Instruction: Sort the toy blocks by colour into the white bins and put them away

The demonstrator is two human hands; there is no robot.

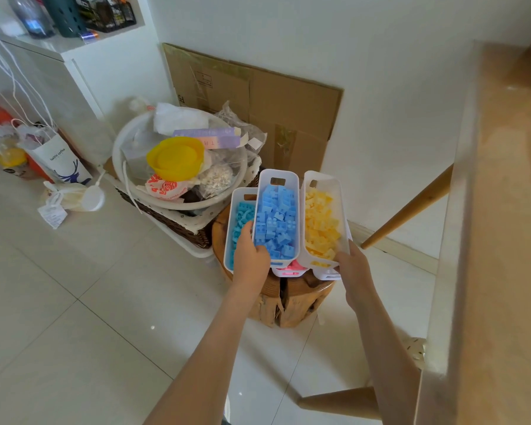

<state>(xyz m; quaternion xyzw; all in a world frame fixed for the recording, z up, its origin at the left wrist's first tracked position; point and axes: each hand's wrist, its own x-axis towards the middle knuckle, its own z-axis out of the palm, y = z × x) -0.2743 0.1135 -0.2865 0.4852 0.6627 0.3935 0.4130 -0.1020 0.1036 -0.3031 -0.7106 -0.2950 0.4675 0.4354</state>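
Pink-block bin point(289, 269): mostly hidden beneath upper bins. Fifth bin point(328, 274): contents unseen. Left hand point(249, 259): fingertips hidden behind blue bin point(277, 217).

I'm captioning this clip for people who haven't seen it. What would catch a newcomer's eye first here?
Three white bins of sorted blocks sit on a wooden stump at centre: the blue bin in the middle, the yellow bin to its right, a turquoise bin to its left. The left hand grips the blue bin's near end; the right hand holds the yellow bin's. Behind them, a bright yellow bowl tops a cluttered basin.
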